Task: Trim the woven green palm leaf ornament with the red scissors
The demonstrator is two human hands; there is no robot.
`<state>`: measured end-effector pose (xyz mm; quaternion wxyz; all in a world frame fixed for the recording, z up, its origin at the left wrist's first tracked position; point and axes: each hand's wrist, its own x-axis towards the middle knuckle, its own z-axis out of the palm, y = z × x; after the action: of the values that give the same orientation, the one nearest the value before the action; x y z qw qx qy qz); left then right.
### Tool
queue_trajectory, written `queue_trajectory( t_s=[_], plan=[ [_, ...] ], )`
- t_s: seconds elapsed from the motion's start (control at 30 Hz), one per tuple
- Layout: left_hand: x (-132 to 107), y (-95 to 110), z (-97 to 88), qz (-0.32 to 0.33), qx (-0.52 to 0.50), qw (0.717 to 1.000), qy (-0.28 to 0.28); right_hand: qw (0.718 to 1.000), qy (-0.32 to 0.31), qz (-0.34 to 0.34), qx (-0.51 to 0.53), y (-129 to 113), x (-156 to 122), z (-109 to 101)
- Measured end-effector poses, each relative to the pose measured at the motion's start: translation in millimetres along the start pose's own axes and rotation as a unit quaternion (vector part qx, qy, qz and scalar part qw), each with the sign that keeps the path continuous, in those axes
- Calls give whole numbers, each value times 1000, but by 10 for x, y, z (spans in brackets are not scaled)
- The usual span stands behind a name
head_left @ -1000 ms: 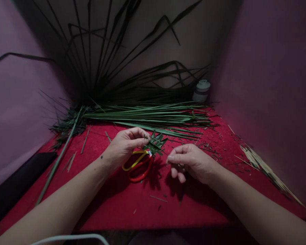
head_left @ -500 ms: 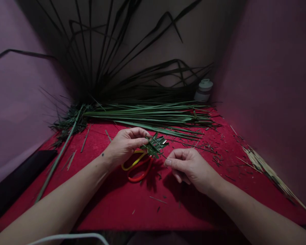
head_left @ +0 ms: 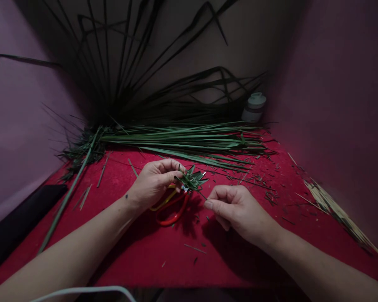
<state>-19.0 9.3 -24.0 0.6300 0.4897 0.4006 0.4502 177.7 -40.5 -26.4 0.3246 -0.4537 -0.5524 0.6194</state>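
Observation:
My left hand (head_left: 154, 182) pinches a small green woven leaf piece (head_left: 191, 181) and holds it just above the red cloth (head_left: 182, 256). My right hand (head_left: 234, 207) is closed with thumb and forefinger on a thin strand that runs from the piece's lower right. Under the piece lie scissors (head_left: 171, 207) with one yellow and one red handle loop, partly hidden by my left hand.
A bundle of long green leaves (head_left: 189, 142) lies across the back of the cloth. A white jar (head_left: 253, 107) stands at the back right. Pale thin sticks (head_left: 337, 214) lie at the right edge, a dark flat object (head_left: 19, 222) at the left. Leaf scraps dot the cloth.
My right hand moved left to the woven piece and closed on its strand, then drew slightly down. My left hand kept its hold on the piece, which turned a little.

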Motion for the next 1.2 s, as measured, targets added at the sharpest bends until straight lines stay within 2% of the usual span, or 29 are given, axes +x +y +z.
queue_trajectory(
  t_s=[0.17,0.23,0.37,0.47,0.67,0.83,1.03,1.2],
  plan=[
    [-16,-6,25,6,-3,1000,6,1000,-4,-16,-9,5,-14,-3],
    [-15,4,15,17,7,1000,1,1000,-24,-8,9,26,-5,-13],
    [-19,23,4,74,48,996,7,983,-111,43,142,86,52,-37],
    [-34,6,30,98,64,993,-11,961,-150,24,231,123,111,-26],
    [-65,-63,94,85,10,995,-48,962,-92,2,256,173,170,48],
    [-66,-47,89,71,28,995,-59,974,-55,15,221,163,165,78],
    [-76,54,93,62,123,989,-46,994,0,29,110,56,126,101],
    [-96,83,53,83,262,958,-81,999,37,9,31,27,92,137]
  ],
)
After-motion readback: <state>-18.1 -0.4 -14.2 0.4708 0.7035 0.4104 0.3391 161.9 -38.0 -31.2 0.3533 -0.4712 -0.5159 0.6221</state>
